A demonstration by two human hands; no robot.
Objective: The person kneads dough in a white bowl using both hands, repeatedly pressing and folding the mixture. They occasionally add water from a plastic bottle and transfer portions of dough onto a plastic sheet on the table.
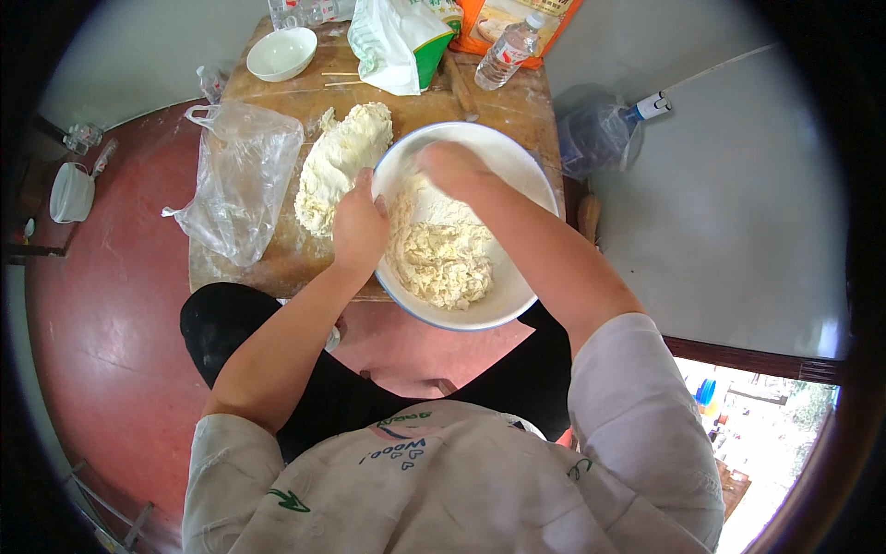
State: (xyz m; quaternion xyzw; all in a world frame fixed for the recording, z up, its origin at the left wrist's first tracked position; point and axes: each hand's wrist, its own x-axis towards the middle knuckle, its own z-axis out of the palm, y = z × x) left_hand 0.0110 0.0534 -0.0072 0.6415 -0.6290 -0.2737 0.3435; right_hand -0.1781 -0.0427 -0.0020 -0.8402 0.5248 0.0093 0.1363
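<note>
A large white enamel basin (516,305) with a blue rim stands at the table's front right corner, its near edge reaching past the tabletop. Inside it lies crumbly, shaggy dough (446,266) with dry flour beyond. My left hand (361,225) grips the basin's left rim, thumb up. My right hand (450,166) is down in the basin at the far left wall, blurred by motion; its fingers are hidden, so its hold cannot be told. Left of the basin, a long lump of dough (349,159) rests on the wooden table (304,266), close to my left hand.
A clear plastic bag (242,180) covers the table's left side. Farther back are a white bowl (282,54), chopsticks (341,84), a rolling pin (459,86), a flour bag (391,45), an orange bag (477,28) and a water bottle (509,55). A wall (727,194) rises on the right.
</note>
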